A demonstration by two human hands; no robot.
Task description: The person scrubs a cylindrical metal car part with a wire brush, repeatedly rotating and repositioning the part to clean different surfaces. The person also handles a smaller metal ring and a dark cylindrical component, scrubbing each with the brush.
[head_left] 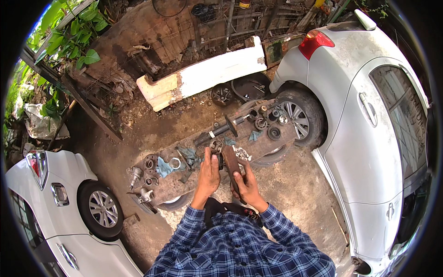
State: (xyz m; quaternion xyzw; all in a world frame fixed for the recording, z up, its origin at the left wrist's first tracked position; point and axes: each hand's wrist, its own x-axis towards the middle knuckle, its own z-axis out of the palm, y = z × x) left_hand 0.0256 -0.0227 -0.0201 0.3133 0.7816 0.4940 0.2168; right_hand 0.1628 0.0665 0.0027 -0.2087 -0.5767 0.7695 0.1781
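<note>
My left hand is closed above the near side of a worn board, around a dark metal part, whose exact kind I cannot make out. Right beside it, my right hand grips a long, flat brown block, tilted with its far end toward the left hand. The block looks like the wooden back of a brush, but its working face is hidden. Beyond both hands a black and silver shock absorber lies on the board. A pale perforated metal piece sits just past the right hand.
The board rests on tyres and carries several round metal parts, blue rags and a pale ring. Silver cars stand left and right. Behind lie a white panel and a black basin.
</note>
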